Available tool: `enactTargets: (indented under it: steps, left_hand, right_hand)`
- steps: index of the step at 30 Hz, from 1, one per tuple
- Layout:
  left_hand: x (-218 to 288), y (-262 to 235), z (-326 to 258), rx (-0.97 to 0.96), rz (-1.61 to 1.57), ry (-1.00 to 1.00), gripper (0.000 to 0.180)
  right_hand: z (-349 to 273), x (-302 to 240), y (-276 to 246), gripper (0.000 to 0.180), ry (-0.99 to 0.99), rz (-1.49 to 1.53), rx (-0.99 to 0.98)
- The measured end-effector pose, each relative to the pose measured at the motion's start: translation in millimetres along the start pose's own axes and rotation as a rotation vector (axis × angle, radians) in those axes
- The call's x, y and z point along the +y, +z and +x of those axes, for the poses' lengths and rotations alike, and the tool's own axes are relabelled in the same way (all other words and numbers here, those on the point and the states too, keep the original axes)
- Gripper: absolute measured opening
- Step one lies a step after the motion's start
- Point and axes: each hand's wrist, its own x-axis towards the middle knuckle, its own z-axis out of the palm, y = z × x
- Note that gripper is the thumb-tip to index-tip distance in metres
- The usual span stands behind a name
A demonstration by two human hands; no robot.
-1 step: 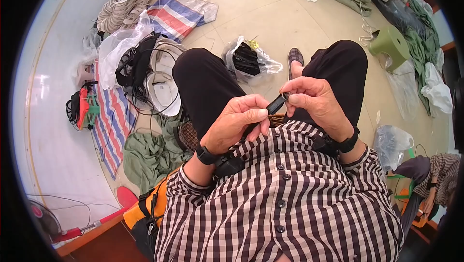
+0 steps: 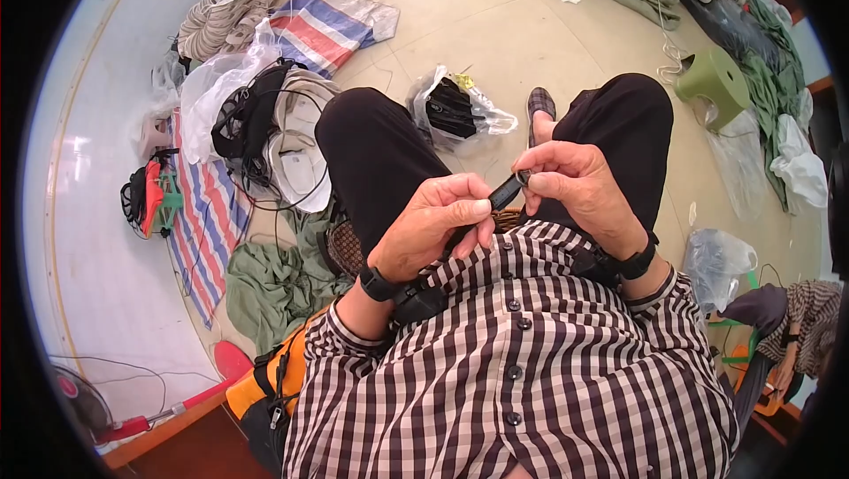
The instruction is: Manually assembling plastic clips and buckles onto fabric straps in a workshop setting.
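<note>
Above my lap, both hands hold a short, black, strap-like piece [image 2: 507, 195] between them. My left hand [image 2: 435, 215] pinches its lower left end between thumb and fingers. At the upper right end, my right hand [image 2: 579, 189] grips what looks like a small metal ring with thumb and forefinger. The piece slants up toward the right, and its ends are partly covered by fingertips. Below it, between my legs, the woven rim of a basket [image 2: 506, 221] shows in part.
Beyond my knees lies a clear plastic bag with black items [image 2: 454, 112]. To the left are white bags with black straps [image 2: 252, 125], a striped sheet [image 2: 208, 214] and green cloth [image 2: 274, 289]. A green stool [image 2: 715, 85] stands right; another person [image 2: 796, 329] sits at lower right.
</note>
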Motion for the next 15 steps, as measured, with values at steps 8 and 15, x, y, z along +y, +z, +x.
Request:
enactTargets:
  steps: [8,15]
  left_hand:
    - [3,1,3,-0.099,-0.125,-0.08,0.015]
    - [10,11,10,-0.111,-0.201,-0.12,0.013]
  right_hand:
    - [-8,-10,9,0.019,0.04,-0.054,-0.035]
    - [-10,-6,10,0.023,-0.244,-0.25,0.009]
